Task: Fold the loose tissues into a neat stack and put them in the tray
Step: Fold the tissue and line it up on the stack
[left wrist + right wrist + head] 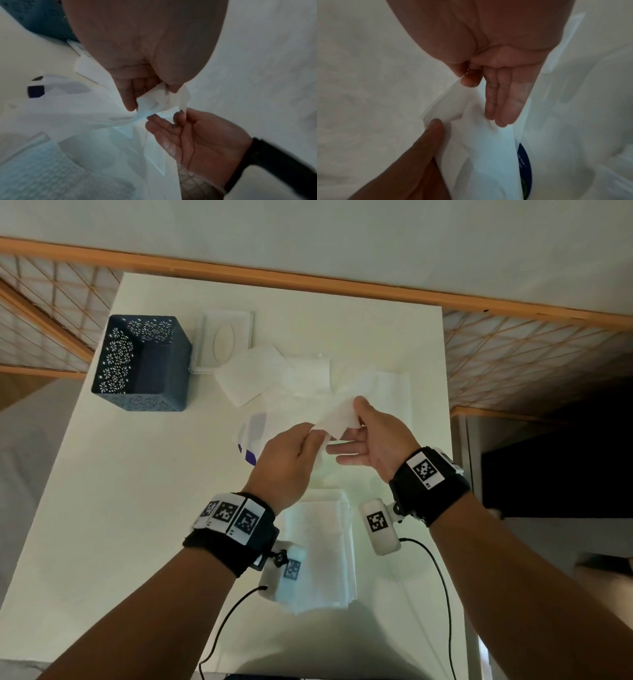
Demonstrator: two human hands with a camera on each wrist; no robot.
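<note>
A white tissue (337, 416) hangs in the air above the table's middle, held by both hands. My left hand (294, 453) pinches its near left corner; its thumb and fingers close on the tissue (154, 100) in the left wrist view. My right hand (370, 436) pinches the right edge between thumb and forefinger, the other fingers (503, 102) straight along the tissue (479, 121). A folded stack of tissues (322, 549) lies on the table under my wrists. Several loose tissues (250, 374) lie spread farther back. The dark blue perforated tray (140, 364) stands at the back left.
A white tissue-box lid (224, 340) with an oval slot lies right of the tray. A plastic wrapper with purple print (251, 440) lies under the loose tissues. The white table (120, 508) ends at a wooden rail at the back; cables trail from both wrist cameras.
</note>
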